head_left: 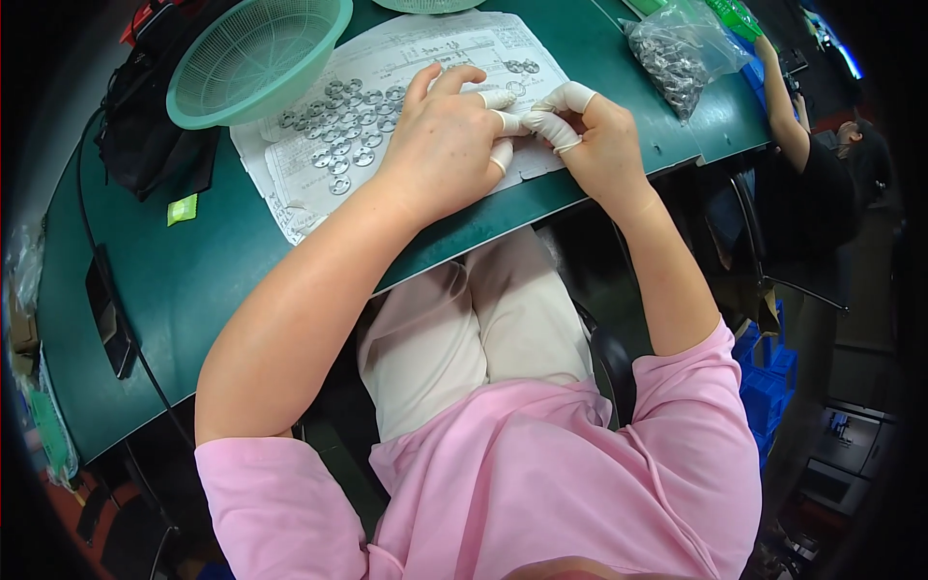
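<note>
My left hand (441,145) and my right hand (601,140) meet fingertip to fingertip over printed paper sheets (285,184). White finger cots cover several of my fingertips on both hands. The right thumb and forefinger are pinched together against the left fingertips; anything held there is too small or hidden to make out. Two other left fingers stretch away from the pinch, uncovered. Many small, shiny round metal discs with center holes (363,156) lie spread on the paper left of my left hand. Beyond my fingers sits a smaller group of similar discs (531,67).
A green mesh plastic basket (261,63) stands at the far left, beside a black bag (145,145) and a small yellow-green packet (182,210). At the far right lies a clear bag of metal parts (677,63). A phone (109,309) rests by the left edge. Another person (822,184) sits to the right.
</note>
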`<state>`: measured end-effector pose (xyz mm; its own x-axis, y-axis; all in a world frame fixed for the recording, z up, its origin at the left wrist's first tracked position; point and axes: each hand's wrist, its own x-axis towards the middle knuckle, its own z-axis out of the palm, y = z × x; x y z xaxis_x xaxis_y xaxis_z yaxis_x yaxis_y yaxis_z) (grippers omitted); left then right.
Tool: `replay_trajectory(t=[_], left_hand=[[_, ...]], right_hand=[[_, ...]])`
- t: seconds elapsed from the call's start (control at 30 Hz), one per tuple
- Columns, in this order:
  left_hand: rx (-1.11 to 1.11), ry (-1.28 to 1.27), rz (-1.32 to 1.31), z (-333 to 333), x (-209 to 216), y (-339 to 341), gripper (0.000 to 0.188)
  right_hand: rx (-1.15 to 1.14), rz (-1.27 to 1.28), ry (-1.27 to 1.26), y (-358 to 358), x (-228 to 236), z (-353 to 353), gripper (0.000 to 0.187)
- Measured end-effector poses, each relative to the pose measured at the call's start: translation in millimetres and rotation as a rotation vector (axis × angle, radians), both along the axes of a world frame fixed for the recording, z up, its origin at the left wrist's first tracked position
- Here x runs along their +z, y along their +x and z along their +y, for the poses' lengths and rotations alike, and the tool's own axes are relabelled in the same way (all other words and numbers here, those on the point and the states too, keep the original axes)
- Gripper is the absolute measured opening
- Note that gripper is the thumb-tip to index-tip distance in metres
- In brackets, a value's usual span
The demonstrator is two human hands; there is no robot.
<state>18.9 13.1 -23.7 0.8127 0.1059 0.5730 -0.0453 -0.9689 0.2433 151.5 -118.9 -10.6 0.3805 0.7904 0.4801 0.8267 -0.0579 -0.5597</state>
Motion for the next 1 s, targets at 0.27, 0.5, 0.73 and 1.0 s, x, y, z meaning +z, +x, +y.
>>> replay_trajectory(t=[0.27, 0.5, 0.73, 1.0], left_hand=[[0.049, 0.003, 0.055, -4.6, 5.0, -0.8, 0.026], [0.045, 0.016, 0.049, -8.6, 3.3, -4.9, 0.027], [0.032, 0.011, 0.075, -5.5, 1.6, -2.3, 0.027], [0.043, -0.012, 0.099, -4.0, 2.7, -1.1, 0.028]], right_hand=[[-0.006, 0.009, 0.053, 1.4, -5.9, 3.9, 0.012], [-0.013, -0.047, 0.062, -4.4, -5.7, -2.9, 0.015], [-0.077, 0.042, -0.006, -2.9, -2.7, 1.3, 0.014], [-0.084, -0.018, 0.040, -4.5, -7.3, 5.2, 0.013]])
